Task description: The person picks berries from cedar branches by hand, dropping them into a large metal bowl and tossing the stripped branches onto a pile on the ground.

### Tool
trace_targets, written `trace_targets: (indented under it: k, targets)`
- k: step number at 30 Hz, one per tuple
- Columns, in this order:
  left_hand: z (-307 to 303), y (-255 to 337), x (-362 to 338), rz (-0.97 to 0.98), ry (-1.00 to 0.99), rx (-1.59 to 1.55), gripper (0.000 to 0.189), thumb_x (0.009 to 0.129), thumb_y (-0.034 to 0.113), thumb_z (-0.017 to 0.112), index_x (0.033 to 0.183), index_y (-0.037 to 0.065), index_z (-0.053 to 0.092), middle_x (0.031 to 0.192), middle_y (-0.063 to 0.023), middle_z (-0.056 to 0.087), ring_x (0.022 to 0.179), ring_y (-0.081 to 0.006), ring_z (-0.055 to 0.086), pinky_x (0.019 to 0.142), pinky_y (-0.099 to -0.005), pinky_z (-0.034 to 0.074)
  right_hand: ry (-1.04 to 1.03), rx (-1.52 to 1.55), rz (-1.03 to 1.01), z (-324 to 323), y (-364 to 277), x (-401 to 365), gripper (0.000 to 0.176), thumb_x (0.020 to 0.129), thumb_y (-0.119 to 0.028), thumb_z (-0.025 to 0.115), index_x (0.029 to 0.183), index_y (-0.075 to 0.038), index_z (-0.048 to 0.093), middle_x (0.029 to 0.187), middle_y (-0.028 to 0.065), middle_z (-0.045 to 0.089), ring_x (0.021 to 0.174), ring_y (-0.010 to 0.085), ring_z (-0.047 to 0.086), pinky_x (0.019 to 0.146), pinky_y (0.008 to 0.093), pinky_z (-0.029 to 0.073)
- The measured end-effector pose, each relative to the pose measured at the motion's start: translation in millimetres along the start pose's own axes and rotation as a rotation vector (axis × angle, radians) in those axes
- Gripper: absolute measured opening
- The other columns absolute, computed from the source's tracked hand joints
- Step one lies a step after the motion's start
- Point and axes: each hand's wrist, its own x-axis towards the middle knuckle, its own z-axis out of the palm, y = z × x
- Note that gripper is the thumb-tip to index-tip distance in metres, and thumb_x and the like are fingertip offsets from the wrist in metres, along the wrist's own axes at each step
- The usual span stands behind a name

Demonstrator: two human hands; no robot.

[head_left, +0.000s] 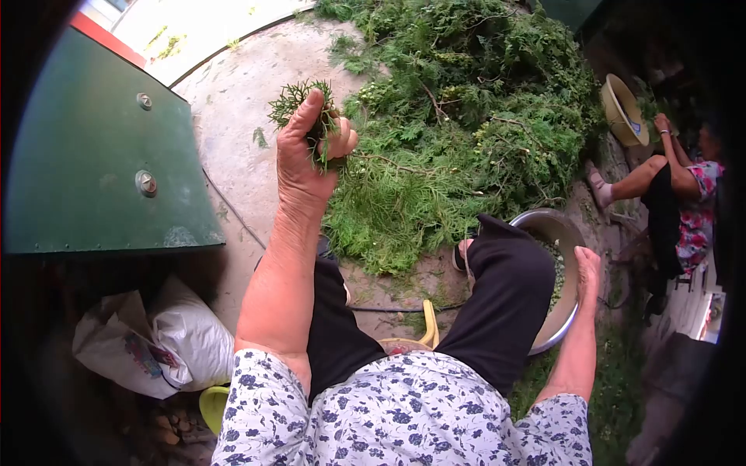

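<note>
My left hand [315,144] is raised in front of me, fingers curled with the thumb upright. It is closed on a green conifer sprig [289,102], whose leafy tips stick out above the thumb and below the fingers. Just beyond that hand lies a big heap of cut conifer branches [466,132]. My right hand [588,273] is at the right rim of a metal basin [561,225] beside my right knee and appears to grip it. Small green bits [557,268] lie inside the basin, partly hidden by my leg.
A green metal panel [109,155] stands at left, above white sacks [190,334]. A yellow-green container [212,408] is below them. A dark hose [388,309] crosses the ground. At right, another person [695,186] sits near a yellow basin [622,109], hands on greenery.
</note>
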Motion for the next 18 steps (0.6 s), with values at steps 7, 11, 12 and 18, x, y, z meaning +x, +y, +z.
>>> trace_targets:
  k: [7, 11, 12, 18]
  targets:
    - [-6, 7, -1, 0.054, -0.189, -0.125, 0.03, 0.089, 0.03, 0.051, 0.079, 0.004, 0.06, 0.043, 0.0019, 0.038, 0.04, -0.0089, 0.027, 0.047, -0.0253, 0.022, 0.085, -0.67, 0.072, 4, 28, -10, 0.035, 0.077, -0.016, 0.058, 0.111, -0.009, 0.061, 0.106, 0.0164, 0.06, 0.101, 0.0319, 0.056, 0.087, 0.0385, 0.043]
    - [-7, 10, -2, 0.081, -0.187, -0.126, 0.029, 0.089, 0.03, 0.052, 0.08, 0.003, 0.06, 0.043, 0.0018, 0.038, 0.041, -0.0089, 0.027, 0.047, -0.0253, 0.022, 0.138, -0.521, -0.201, 1, -23, -3, 0.033, 0.08, -0.013, 0.057, 0.111, -0.003, 0.057, 0.111, 0.0152, 0.055, 0.104, 0.0309, 0.053, 0.091, 0.0382, 0.041]
    - [-6, 10, -2, 0.098, -0.165, -0.121, 0.029, 0.089, 0.03, 0.052, 0.08, 0.003, 0.06, 0.043, 0.0017, 0.038, 0.041, -0.0089, 0.027, 0.047, -0.0253, 0.022, 0.148, -0.332, -0.271, 5, -80, -26, 0.031, 0.081, -0.011, 0.056, 0.111, -0.001, 0.057, 0.11, 0.0145, 0.056, 0.102, 0.0292, 0.055, 0.089, 0.0366, 0.042]
    - [-5, 13, -2, 0.135, -0.041, -0.167, 0.029, 0.09, 0.027, 0.052, 0.073, 0.004, 0.059, 0.041, 0.0004, 0.036, 0.039, -0.0104, 0.027, 0.045, -0.0266, 0.022, -0.321, 0.233, -0.663, 106, -264, -172, 0.047, 0.078, -0.011, 0.063, 0.121, -0.001, 0.049, 0.122, 0.0161, 0.049, 0.109, 0.0267, 0.052, 0.089, 0.0315, 0.042]
